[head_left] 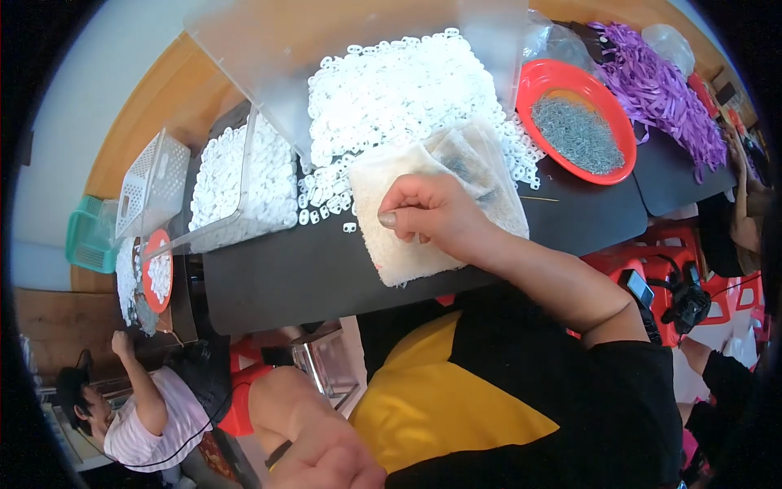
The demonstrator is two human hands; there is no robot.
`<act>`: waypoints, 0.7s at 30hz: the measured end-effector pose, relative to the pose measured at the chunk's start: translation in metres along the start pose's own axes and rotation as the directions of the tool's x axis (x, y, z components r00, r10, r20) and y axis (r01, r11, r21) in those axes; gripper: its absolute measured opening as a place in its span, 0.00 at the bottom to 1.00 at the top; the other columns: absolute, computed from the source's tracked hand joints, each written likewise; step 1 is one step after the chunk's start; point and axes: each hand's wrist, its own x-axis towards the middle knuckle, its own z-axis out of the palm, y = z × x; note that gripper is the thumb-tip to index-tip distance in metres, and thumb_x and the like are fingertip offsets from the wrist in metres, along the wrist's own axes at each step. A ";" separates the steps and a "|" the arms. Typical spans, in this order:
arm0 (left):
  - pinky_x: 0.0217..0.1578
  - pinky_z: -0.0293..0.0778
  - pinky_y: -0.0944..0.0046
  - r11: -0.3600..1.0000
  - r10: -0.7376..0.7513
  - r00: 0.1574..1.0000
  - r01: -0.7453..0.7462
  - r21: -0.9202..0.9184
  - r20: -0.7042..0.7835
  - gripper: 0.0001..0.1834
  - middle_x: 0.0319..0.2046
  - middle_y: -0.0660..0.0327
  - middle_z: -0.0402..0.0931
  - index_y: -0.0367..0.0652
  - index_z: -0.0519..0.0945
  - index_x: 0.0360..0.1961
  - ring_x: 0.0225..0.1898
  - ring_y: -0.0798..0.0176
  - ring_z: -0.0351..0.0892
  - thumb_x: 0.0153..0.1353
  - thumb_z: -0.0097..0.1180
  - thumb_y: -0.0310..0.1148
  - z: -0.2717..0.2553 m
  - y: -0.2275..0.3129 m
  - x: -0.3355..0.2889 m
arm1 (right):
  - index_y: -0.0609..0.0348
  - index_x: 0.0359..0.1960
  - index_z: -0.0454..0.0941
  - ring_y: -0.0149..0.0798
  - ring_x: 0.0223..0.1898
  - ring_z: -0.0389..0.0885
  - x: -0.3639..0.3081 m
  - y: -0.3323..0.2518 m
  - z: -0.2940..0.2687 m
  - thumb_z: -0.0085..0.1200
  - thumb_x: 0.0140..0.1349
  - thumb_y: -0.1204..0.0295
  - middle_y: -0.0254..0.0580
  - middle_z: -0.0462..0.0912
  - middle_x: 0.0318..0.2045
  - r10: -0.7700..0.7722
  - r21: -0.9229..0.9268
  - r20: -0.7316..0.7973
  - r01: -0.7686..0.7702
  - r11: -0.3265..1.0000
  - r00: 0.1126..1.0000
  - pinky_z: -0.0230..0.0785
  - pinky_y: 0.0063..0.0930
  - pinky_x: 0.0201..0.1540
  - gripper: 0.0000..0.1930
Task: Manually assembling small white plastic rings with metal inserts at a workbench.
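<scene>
My right hand (432,213) is closed in a pinch, thumb against the curled fingers, over a folded cream cloth (379,248) on the dark table. Anything between its fingertips is too small or hidden to make out. At the lower edge, near my body, my left hand (334,460) has its fingers curled; what they hold, if anything, does not show. Behind the cloth, a large heap of small white plastic pieces with holes (399,90) spills from a clear plastic bin (252,57) lying on its side. One loose white piece (349,228) lies left of the cloth.
A red basin (623,159) of small grey metal pieces stands right of the heap, near purple ribbons (660,90). Left are a clear box of white pieces (244,179), a white basket (155,183) and a green basket (85,236). A co-worker (155,416) sits at lower left.
</scene>
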 end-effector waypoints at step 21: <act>0.14 0.65 0.66 0.988 -0.059 0.993 0.073 0.136 -0.099 0.12 0.22 0.65 0.68 0.44 0.65 0.25 0.18 0.65 0.69 0.60 0.56 0.33 0.020 0.019 -0.008 | 0.59 0.33 0.78 0.18 0.23 0.69 0.001 0.001 -0.002 0.55 0.60 0.73 0.27 0.76 0.22 0.018 -0.037 -0.023 -0.019 0.999 1.000 0.58 0.16 0.24 0.04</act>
